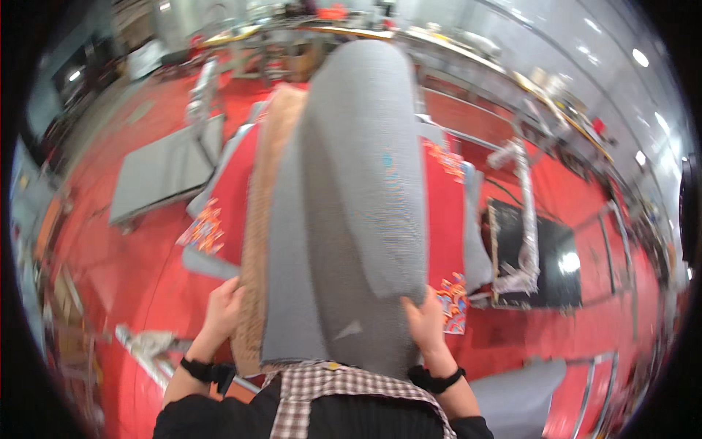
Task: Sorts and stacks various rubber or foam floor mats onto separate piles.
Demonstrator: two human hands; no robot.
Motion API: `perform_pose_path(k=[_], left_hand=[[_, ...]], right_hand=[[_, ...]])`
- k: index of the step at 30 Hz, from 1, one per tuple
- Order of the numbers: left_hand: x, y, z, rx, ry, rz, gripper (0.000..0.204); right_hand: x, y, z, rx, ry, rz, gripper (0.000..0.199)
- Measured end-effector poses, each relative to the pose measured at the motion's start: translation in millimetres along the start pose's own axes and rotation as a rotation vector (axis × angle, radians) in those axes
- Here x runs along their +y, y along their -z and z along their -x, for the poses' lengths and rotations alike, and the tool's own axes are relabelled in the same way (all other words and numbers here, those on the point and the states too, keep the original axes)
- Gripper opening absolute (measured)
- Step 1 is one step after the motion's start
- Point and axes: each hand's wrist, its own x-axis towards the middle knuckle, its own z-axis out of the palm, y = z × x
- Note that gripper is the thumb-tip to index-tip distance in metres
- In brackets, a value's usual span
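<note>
Broadly, from the head view, plenty of clutter on the red floor [146, 271]. Off the left edge of the red sheet [446, 230] with patterned corners, a flat grey panel [168, 172], well apart. Just beyond that sheet's near right corner, a dark board [552, 256] and a bent, wrapped post [525, 212], close enough to obstruct that side. Farther toward the viewer on the right, a loose grey piece [519, 395] lying low. Across the back, a long bench [351, 32] loaded with small goods, too blurred to name.

Both forearms in from below, angled inward, with a dark band at each wrist. Left hand [227, 304] closed around the left edge of the tan sheet [256, 219], near its close end. Right hand [429, 318] closed on the right edge of the grey cloth [380, 132], thumb on top, other fingers mostly hidden. Hands well apart, nearly level.

Grey cloth on top of the tan sheet, lengthwise along the middle of the red sheet, near edge against a checked apron [314, 377], rounded far end hiding the red sheet's far edge. Open floor off the red sheet's left edge; tighter room off the right. Support underneath hidden from sight.
</note>
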Motion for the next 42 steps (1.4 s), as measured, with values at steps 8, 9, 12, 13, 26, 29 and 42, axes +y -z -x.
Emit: perform_pose_path(k=[8, 9, 12, 13, 26, 29, 42], left_hand=[[20, 5, 75, 0.164, 0.112, 0.011, 0.030], [20, 6, 78, 0.194, 0.120, 0.014, 0.030], [16, 20, 93, 0.265, 0.105, 0.042, 0.030], [17, 28, 97, 0.291, 0.116, 0.041, 0.030], [-73, 225, 101, 0.694, 0.186, -0.064, 0.028], [-64, 271, 85, 0.747, 0.116, -0.093, 0.027], [-147, 382, 48, 0.962, 0.377, -0.197, 0.031]], right_hand=[[-35, -3, 11, -0.101, 0.116, -0.141, 0.026], [-40, -6, 10, -0.109, 0.124, -0.123, 0.027], [-59, -28, 9, -0.158, 0.165, -0.148, 0.026], [-66, -36, 8, -0.183, 0.177, -0.151, 0.026], [-207, -258, -21, -0.383, 0.375, -0.168, 0.025], [-249, -305, -31, -0.421, 0.401, -0.134, 0.026], [-349, -495, -89, -0.693, 0.562, 0.050, 0.030]])
